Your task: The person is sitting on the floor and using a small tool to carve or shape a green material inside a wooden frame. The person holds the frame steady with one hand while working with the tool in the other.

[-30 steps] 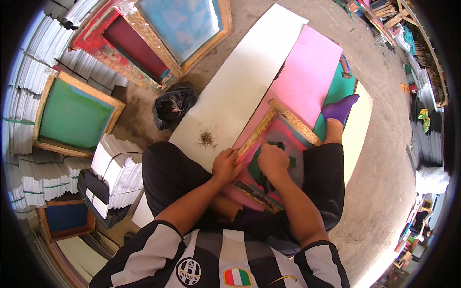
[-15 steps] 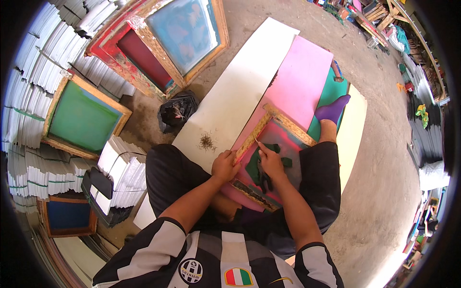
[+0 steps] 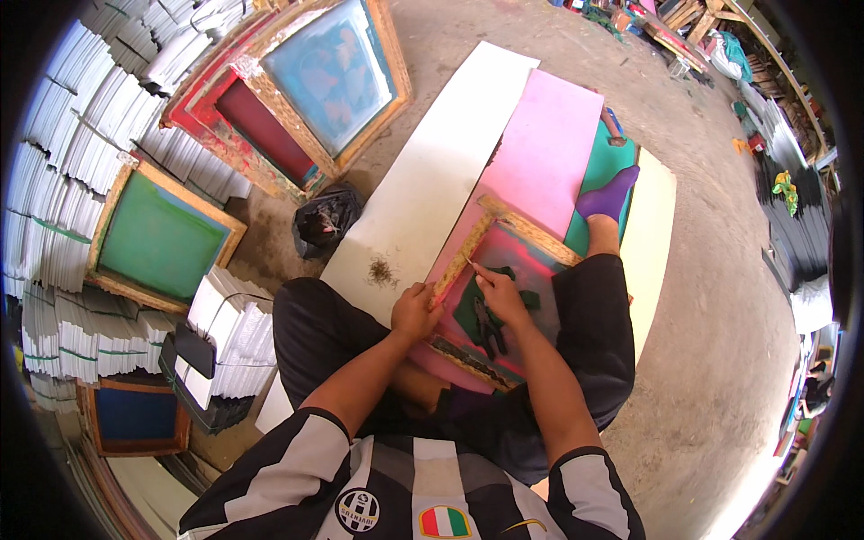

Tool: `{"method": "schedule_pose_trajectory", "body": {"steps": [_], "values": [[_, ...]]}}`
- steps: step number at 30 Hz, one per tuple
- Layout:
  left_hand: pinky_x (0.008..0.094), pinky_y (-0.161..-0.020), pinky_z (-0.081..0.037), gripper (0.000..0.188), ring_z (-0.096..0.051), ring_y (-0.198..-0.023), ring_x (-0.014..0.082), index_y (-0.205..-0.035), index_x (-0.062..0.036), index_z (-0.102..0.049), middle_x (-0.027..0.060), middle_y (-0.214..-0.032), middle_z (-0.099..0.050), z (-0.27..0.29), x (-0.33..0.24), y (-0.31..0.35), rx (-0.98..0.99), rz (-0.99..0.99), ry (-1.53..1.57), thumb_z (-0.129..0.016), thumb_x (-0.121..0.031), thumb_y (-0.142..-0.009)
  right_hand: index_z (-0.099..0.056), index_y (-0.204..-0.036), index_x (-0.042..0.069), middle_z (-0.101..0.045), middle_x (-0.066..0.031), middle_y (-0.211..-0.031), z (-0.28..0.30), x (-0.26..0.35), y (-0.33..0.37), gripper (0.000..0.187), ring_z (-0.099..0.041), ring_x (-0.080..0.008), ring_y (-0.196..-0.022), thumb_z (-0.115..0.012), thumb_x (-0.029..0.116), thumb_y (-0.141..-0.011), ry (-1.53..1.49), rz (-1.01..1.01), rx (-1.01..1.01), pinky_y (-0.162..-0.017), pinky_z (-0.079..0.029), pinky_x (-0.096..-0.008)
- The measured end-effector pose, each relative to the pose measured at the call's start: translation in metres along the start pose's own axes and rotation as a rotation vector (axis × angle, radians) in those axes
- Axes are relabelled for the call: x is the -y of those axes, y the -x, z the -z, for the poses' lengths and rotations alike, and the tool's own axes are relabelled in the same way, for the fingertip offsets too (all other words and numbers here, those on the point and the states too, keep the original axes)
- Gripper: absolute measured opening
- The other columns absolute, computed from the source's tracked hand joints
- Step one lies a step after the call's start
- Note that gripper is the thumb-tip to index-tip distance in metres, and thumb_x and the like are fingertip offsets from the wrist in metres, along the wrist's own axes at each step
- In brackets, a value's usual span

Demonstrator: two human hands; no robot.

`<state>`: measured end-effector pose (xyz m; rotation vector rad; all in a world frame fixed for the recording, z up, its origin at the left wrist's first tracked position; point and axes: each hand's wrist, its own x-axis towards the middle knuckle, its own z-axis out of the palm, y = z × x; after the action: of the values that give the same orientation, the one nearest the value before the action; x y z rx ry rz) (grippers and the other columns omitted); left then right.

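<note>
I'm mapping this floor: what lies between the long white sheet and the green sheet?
In the head view, a flat pink sheet, partly covered by a wooden frame.

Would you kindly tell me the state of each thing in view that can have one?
Wooden frame: gripped by the left hand
Right hand: pinching something thin, unclear what
Pliers: unheld, on the green cloth
Hammer: lying unheld
Black bag: open
Small dark bits: loosely heaped
Paper bundle: tied
Green screen: leaning
</note>
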<state>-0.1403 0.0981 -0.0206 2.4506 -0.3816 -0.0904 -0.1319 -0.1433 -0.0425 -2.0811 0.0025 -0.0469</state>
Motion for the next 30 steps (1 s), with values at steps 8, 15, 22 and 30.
{"method": "schedule_pose_trajectory", "body": {"steps": [8, 15, 22, 30], "values": [[0.0458, -0.092, -0.055, 0.054, -0.066, -0.107, 0.0351, -0.132, -0.0075, -0.067, 0.0125, -0.117, -0.067, -0.003, 0.008, 0.002, -0.03, 0.005, 0.009, -0.077, -0.029, -0.084, -0.059, -0.15, 0.025, -0.068, -0.0044, -0.076, 0.011, 0.035, 0.007, 0.044, -0.062, -0.0159, -0.06, -0.058, 0.038, -0.109, 0.602, -0.094, 0.107, -0.062, -0.053, -0.0346], [0.0459, -0.091, -0.056, 0.054, -0.066, -0.106, 0.0354, -0.132, -0.0066, -0.067, 0.0125, -0.115, -0.067, -0.001, 0.007, 0.004, -0.057, -0.025, 0.03, -0.077, -0.029, -0.083, -0.053, -0.155, 0.032, -0.055, -0.0013, -0.068, 0.035, 0.063, -0.012, 0.048, -0.042, -0.0108, -0.045, -0.059, 0.034, -0.107, -0.674, -0.895, 0.318, -0.043, -0.036, -0.0284], [0.0456, -0.089, -0.056, 0.052, -0.067, -0.104, 0.0352, -0.13, -0.0068, -0.068, 0.0128, -0.113, -0.067, -0.007, 0.003, 0.0, -0.052, -0.026, 0.049, -0.077, -0.029, -0.083, -0.061, -0.148, 0.022, -0.069, -0.0115, -0.084, 0.016, 0.01, 0.013, 0.044, -0.063, -0.0241, -0.06, -0.06, 0.026, -0.104, -0.011, -0.205, 0.01, -0.058, -0.05, -0.0409], [0.0458, -0.088, -0.056, 0.051, -0.067, -0.102, 0.0351, -0.13, -0.0073, -0.068, 0.0119, -0.112, -0.067, -0.004, 0.008, 0.002, -0.066, -0.026, 0.046, -0.076, -0.029, -0.084, -0.068, -0.138, 0.025, -0.075, -0.0207, -0.101, 0.026, 0.091, 0.008, 0.037, -0.072, -0.0439, -0.093, -0.055, 0.033, -0.105, 0.528, -0.335, 0.094, -0.082, -0.056, -0.055]]}}
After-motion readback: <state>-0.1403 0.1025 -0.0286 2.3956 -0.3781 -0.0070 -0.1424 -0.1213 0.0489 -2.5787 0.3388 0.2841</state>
